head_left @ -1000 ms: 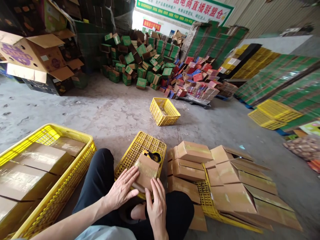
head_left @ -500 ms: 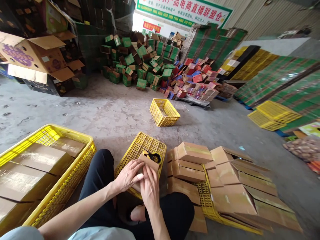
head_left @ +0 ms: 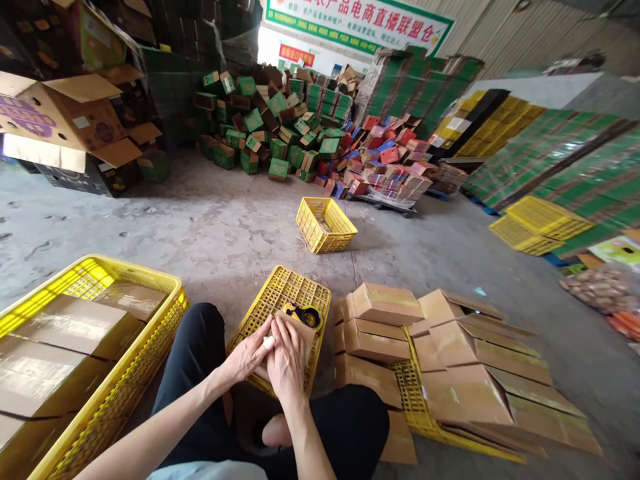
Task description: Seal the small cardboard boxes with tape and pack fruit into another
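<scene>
A concrete warehouse floor (head_left: 210, 227) is strewn with green cartons (head_left: 270, 127). Head view: both hands press on a small box (head_left: 300, 337) atop an upturned crate (head_left: 287, 293), beside a tape dispenser (head_left: 305, 315). The left hand (head_left: 247, 355) lies flat on its near side; the right hand (head_left: 286, 360) curls over the top. Seemingly the sealing stage; smoothing tape calls for firm, even pressure. Finished boxes (head_left: 385, 320) are stacked to the right.

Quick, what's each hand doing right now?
Left hand: fingers spread, pressing on the small cardboard box.
Right hand: laid flat over the same box, pressing on it.
</scene>
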The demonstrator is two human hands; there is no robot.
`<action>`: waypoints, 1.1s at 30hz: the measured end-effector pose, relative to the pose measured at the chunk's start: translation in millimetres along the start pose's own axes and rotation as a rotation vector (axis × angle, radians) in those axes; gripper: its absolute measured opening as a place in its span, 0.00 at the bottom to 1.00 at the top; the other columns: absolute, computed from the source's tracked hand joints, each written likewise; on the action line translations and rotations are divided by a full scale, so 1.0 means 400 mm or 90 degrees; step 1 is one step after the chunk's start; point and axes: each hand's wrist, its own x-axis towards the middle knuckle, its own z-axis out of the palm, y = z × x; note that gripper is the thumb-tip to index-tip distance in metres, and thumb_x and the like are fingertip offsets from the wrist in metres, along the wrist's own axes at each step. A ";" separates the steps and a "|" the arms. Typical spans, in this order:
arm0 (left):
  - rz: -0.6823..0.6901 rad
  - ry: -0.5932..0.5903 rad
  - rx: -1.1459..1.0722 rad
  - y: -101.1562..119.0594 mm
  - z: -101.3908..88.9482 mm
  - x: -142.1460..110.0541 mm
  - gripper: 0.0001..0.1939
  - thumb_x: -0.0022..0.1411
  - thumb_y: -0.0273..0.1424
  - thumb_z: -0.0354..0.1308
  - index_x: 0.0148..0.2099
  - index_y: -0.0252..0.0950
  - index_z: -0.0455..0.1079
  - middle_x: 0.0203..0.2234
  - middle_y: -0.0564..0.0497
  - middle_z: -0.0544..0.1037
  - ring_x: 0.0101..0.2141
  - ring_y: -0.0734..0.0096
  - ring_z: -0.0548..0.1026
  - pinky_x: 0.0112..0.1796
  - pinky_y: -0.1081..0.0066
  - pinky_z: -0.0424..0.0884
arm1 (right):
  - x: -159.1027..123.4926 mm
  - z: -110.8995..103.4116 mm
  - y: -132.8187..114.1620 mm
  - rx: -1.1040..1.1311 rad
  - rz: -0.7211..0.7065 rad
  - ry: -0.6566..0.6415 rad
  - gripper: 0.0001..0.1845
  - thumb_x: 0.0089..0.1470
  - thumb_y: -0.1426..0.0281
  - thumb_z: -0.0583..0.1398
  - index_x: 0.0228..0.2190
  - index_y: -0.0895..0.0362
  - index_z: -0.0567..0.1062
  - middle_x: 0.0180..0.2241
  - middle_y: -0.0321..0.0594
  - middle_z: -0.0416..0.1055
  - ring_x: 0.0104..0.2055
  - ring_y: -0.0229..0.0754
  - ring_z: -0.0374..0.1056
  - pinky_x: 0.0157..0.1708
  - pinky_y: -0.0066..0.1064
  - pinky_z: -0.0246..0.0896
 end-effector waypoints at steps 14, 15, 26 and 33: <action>0.023 -0.048 0.093 0.016 0.000 -0.026 0.40 0.76 0.54 0.42 0.79 0.47 0.31 0.75 0.46 0.47 0.71 0.58 0.55 0.67 0.58 0.61 | -0.100 0.001 0.122 0.087 0.083 -0.024 0.35 0.74 0.55 0.47 0.74 0.52 0.47 0.74 0.48 0.50 0.76 0.59 0.45 0.69 0.59 0.55; 0.030 -0.040 0.101 0.014 -0.002 -0.031 0.41 0.76 0.54 0.42 0.79 0.46 0.29 0.75 0.45 0.46 0.71 0.57 0.55 0.67 0.58 0.61 | -0.109 -0.006 0.122 0.107 0.091 -0.019 0.34 0.74 0.56 0.47 0.74 0.51 0.47 0.74 0.46 0.49 0.76 0.57 0.44 0.69 0.57 0.56; 0.095 -0.028 0.139 0.025 -0.007 -0.099 0.42 0.75 0.54 0.46 0.79 0.48 0.32 0.77 0.45 0.39 0.73 0.51 0.51 0.68 0.54 0.58 | -0.243 -0.008 0.065 0.050 0.164 0.002 0.38 0.73 0.54 0.48 0.75 0.50 0.40 0.76 0.45 0.43 0.77 0.62 0.37 0.67 0.61 0.56; 0.113 -0.013 0.098 0.028 0.001 -0.103 0.40 0.74 0.56 0.42 0.79 0.47 0.37 0.77 0.47 0.38 0.73 0.51 0.47 0.69 0.52 0.56 | -0.225 -0.007 -0.021 0.002 0.073 0.023 0.38 0.73 0.57 0.49 0.75 0.52 0.41 0.71 0.50 0.57 0.73 0.60 0.54 0.67 0.61 0.54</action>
